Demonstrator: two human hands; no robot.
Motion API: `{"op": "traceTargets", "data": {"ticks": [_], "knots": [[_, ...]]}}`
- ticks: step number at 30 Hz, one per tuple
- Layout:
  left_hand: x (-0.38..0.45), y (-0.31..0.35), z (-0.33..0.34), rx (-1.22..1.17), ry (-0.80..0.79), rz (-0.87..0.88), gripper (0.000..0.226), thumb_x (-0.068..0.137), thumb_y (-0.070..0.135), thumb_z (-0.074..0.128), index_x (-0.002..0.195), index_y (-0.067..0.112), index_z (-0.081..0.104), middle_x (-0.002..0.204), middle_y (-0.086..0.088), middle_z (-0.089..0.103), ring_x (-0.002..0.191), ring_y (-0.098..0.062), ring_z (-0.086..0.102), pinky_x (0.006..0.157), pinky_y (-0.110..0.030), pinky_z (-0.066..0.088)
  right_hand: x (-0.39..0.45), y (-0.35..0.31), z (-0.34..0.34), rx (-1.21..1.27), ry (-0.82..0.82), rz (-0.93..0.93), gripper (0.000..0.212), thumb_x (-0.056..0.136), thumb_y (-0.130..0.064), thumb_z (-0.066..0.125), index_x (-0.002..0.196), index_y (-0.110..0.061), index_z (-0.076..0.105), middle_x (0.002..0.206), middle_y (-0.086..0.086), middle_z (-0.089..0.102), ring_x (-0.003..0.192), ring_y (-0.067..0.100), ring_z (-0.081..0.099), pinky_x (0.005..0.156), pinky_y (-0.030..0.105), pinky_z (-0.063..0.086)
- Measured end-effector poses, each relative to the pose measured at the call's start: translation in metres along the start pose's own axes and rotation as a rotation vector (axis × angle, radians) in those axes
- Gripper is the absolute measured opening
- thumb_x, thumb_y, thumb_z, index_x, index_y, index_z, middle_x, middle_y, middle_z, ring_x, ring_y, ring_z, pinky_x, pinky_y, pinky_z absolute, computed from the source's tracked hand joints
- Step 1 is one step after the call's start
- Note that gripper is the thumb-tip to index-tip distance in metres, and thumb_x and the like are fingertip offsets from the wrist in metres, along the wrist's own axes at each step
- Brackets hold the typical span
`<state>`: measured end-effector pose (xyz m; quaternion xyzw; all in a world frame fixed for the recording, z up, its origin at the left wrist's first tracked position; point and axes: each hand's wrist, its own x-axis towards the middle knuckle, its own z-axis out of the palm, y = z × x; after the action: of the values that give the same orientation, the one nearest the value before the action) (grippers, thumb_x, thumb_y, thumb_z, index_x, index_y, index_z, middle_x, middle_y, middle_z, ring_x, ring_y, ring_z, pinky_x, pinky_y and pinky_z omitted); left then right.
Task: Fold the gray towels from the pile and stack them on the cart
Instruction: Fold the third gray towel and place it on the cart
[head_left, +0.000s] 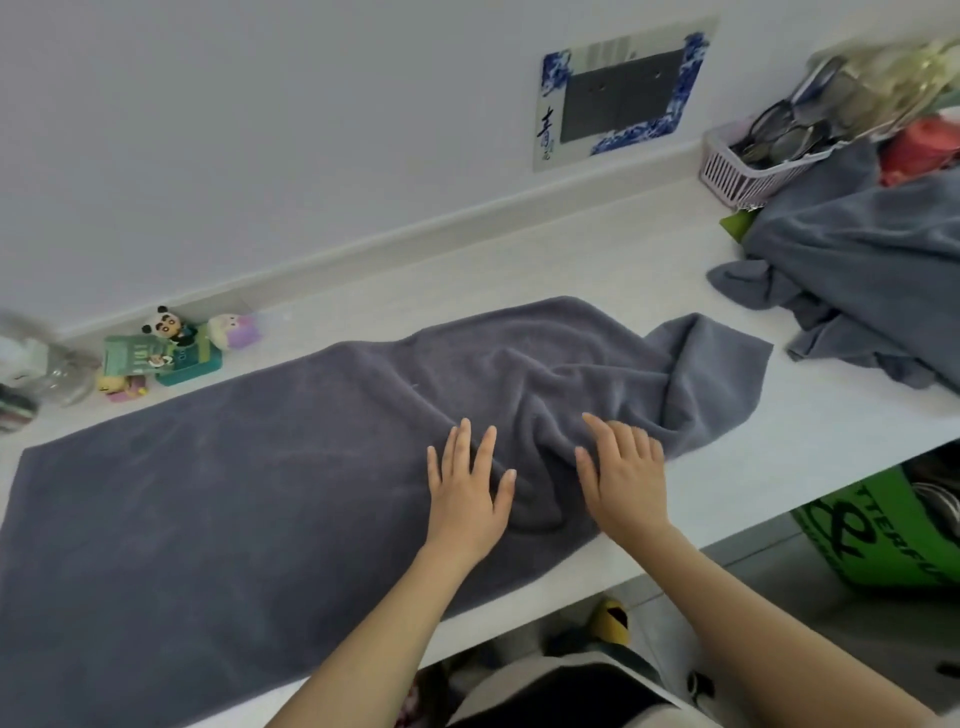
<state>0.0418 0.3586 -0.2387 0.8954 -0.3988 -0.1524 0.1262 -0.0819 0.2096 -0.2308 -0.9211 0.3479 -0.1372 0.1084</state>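
Your left hand (467, 493) and right hand (623, 478) both lie flat on the gray towel (260, 467), fingers straight and slightly apart, gripping nothing. The towel is spread along the desk (571, 270), smooth on its left part, bunched on its right. Fold now and those creases will likely get trapped. Its near edge sits at the desk's rim, so a hard sweep could drag it off. The pile (857, 270) waits at the right.

both hands (470, 499) (626, 480) flat, fingers spread
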Motion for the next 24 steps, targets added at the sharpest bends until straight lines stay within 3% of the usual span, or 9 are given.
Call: {"op": "traceTargets", "data": {"ticks": [3,6,7,9,11,14,16,19,24], "knots": [[0.016,0.038,0.006,-0.024,0.026,0.024,0.072,0.088,0.058,0.001,0.152,0.027,0.008,0.160,-0.005,-0.004,0.146,-0.016,-0.009,0.116,-0.039,-0.013,0.023,0.042,-0.006,-0.042,-0.062,0.041,0.053,0.094,-0.043,0.028,0.133,-0.015,0.050,0.132,0.010,0.054,0.124,0.030,0.045,0.105,0.038,0.025],[0.036,0.081,0.020,-0.034,-0.044,0.032,0.066,0.090,0.058,0.004,0.151,0.033,0.001,0.160,-0.003,-0.008,0.146,-0.017,-0.012,0.117,-0.044,-0.010,0.039,0.096,-0.008,-0.129,-0.277,0.053,0.062,0.094,-0.052,0.011,0.145,-0.024,0.034,0.153,0.003,0.030,0.143,0.027,0.019,0.115,0.042,0.009],[0.040,0.089,0.025,-0.031,-0.098,0.012,0.062,0.093,0.058,0.008,0.151,0.035,0.000,0.160,-0.002,-0.009,0.146,-0.018,-0.013,0.117,-0.048,-0.010,0.040,0.111,-0.008,-0.157,-0.320,0.058,0.063,0.094,-0.054,0.009,0.146,-0.026,0.032,0.154,0.000,0.027,0.144,0.026,0.017,0.115,0.041,0.006],[0.045,0.098,0.030,0.013,-0.179,-0.063,0.057,0.097,0.055,0.014,0.151,0.035,0.007,0.160,0.001,-0.001,0.146,-0.021,-0.010,0.115,-0.056,-0.009,0.037,0.129,-0.011,-0.186,-0.302,0.050,0.064,0.093,-0.054,0.013,0.139,-0.023,0.045,0.144,0.001,0.045,0.135,0.029,0.035,0.110,0.042,0.015],[0.048,0.107,0.030,0.083,-0.171,-0.132,0.055,0.098,0.054,0.016,0.148,0.031,0.022,0.157,-0.001,0.014,0.146,-0.025,0.000,0.114,-0.060,-0.006,0.035,0.139,-0.017,-0.191,-0.210,0.044,0.063,0.093,-0.050,0.017,0.124,-0.017,0.060,0.119,0.004,0.064,0.110,0.030,0.055,0.097,0.039,0.027],[0.056,0.126,0.022,0.123,-0.082,-0.176,0.053,0.099,0.053,0.018,0.138,0.026,0.041,0.144,-0.002,0.036,0.138,-0.024,0.023,0.114,-0.058,-0.005,0.046,0.148,-0.031,-0.158,-0.090,0.056,0.057,0.092,-0.046,0.020,0.111,-0.017,0.066,0.099,0.002,0.068,0.092,0.026,0.058,0.089,0.036,0.029],[0.064,0.134,0.019,0.097,-0.013,-0.169,0.050,0.099,0.050,0.022,0.130,0.022,0.050,0.135,-0.002,0.045,0.130,-0.021,0.035,0.116,-0.053,-0.005,0.057,0.152,-0.034,-0.087,-0.017,0.068,0.047,0.093,-0.043,0.029,0.109,-0.016,0.064,0.105,0.003,0.064,0.098,0.027,0.056,0.092,0.037,0.030],[0.080,0.151,0.021,-0.027,0.060,-0.078,0.044,0.100,0.042,0.030,0.126,0.018,0.055,0.135,-0.001,0.045,0.130,-0.017,0.036,0.118,-0.047,-0.001,0.081,0.164,-0.032,0.073,0.045,0.175,0.036,0.093,-0.034,0.050,0.120,-0.010,0.058,0.133,0.013,0.052,0.124,0.034,0.044,0.105,0.044,0.031],[0.122,0.187,0.025,-0.212,0.111,0.083,0.038,0.101,0.034,0.035,0.130,0.018,0.053,0.143,0.000,0.043,0.135,-0.013,0.031,0.117,-0.037,0.011,0.129,0.187,-0.036,0.162,-0.199,0.230,0.055,0.096,-0.042,0.043,0.145,-0.020,0.030,0.157,0.006,0.019,0.144,0.027,0.014,0.114,0.043,0.016]]}}
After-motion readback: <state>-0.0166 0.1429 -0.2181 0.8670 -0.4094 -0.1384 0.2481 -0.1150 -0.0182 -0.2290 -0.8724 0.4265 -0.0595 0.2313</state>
